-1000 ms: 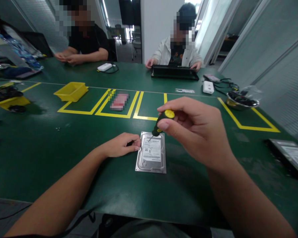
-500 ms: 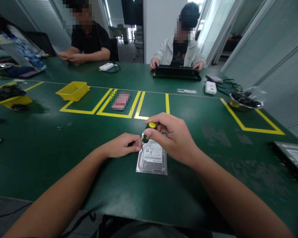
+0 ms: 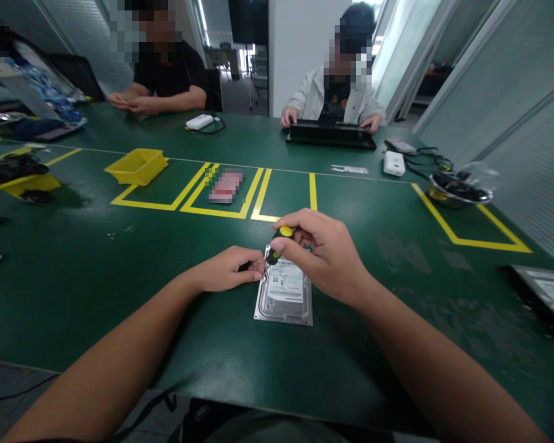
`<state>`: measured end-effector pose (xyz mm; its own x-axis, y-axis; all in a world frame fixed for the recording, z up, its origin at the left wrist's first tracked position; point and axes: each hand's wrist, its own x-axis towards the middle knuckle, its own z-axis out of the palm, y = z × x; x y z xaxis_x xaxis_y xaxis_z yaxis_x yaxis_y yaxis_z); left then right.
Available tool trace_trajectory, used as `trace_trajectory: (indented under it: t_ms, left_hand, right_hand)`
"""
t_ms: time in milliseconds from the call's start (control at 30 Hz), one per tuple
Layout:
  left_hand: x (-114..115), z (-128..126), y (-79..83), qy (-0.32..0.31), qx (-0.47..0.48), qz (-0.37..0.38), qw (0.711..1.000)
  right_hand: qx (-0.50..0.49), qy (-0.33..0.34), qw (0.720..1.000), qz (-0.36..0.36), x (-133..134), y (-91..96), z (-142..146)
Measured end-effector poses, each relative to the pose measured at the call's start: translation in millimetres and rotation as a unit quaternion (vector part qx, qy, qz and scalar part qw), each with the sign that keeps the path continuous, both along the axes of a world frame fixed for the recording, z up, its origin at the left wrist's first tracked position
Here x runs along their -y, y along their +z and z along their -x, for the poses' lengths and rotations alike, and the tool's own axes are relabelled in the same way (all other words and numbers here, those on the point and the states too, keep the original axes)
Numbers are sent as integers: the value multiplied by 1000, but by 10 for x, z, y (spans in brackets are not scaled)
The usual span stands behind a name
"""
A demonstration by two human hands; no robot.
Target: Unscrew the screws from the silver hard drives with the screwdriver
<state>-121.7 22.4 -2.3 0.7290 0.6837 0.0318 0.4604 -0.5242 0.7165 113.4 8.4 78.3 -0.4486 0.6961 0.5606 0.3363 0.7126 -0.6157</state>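
- Flat silver metal hard drive with a white printed label (image 3: 285,296): lies label up at the centre of the frame, just below the middle, on the dark green tabletop (image 3: 203,351).
- Right hand (image 3: 327,257): thumb and fingers clamped on a stubby black-and-yellow screwdriver (image 3: 286,232), held tilted over the drive's upper left part. Shaft runs down toward the drive's left edge; whether the tip touches is too small to tell.
- Left hand (image 3: 233,269): curled, thumb and forefinger tips drawn close together at the drive's left edge — cannot tell whether they grip it.
- Upper left of centre: open yellow plastic bin (image 3: 142,176), overlapping a yellow tape outline. To its right, a pinkish rectangular item (image 3: 226,186), blurred out, inside another outline.
- Right side: round shiny metal bowl (image 3: 459,198) of dark items; below it, near the right edge, a dark-sided box with a pale label (image 3: 547,289).
- Top right of centre: person in a pale jacket (image 3: 305,95), both hands at a black rectangular tray (image 3: 331,136).
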Motion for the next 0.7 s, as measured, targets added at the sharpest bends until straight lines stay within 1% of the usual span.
trace_trajectory:
  t_ms: [433,600,700]
  left_hand:
    - [-9,5,-25,-2,-7,-2,1000]
    - [-10,2,-14,-2,0,-2,1000]
    - [-16,8,-22,-5,-7,1,1000]
  right_hand:
    - [0,0,1000,-1,3,-16,5]
    - [8,-14,1000,-5,2,-8,5]
    - [19,0,1000,-17,18,0,3]
